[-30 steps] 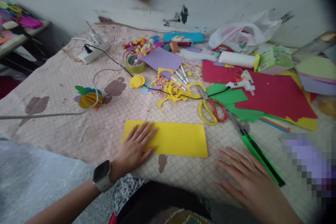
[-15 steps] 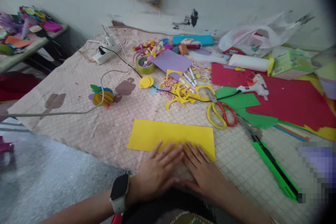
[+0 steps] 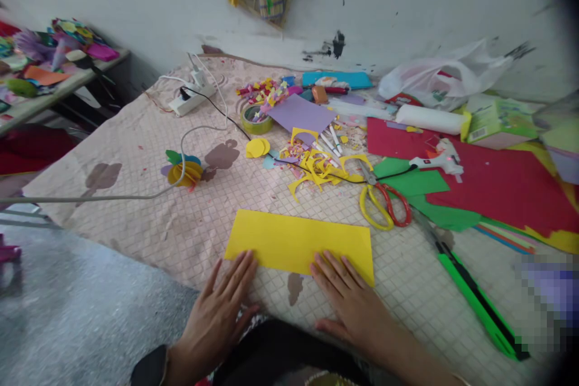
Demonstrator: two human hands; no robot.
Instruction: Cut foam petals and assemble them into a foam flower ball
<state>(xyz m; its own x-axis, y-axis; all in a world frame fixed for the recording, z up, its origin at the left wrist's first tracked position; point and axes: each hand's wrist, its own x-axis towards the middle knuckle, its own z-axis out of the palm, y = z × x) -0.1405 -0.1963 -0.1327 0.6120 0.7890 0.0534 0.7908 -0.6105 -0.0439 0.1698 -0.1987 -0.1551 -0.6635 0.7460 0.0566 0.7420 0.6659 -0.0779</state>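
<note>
Two hands lie open, seemingly just touching one yellow paper sheet, gripping nothing

Our left hand and right hand hide the lower edge of the yellow paper sheet, and our forearms run off the bottom edge, cutting off the wristwatch. We can't name the pixelated purple patch at lower right, and the paper scraps are too small to tell apart.

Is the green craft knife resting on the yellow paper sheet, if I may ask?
No, the green craft knife lies on the quilted cloth to the right of the yellow paper sheet, apart from it.
</note>
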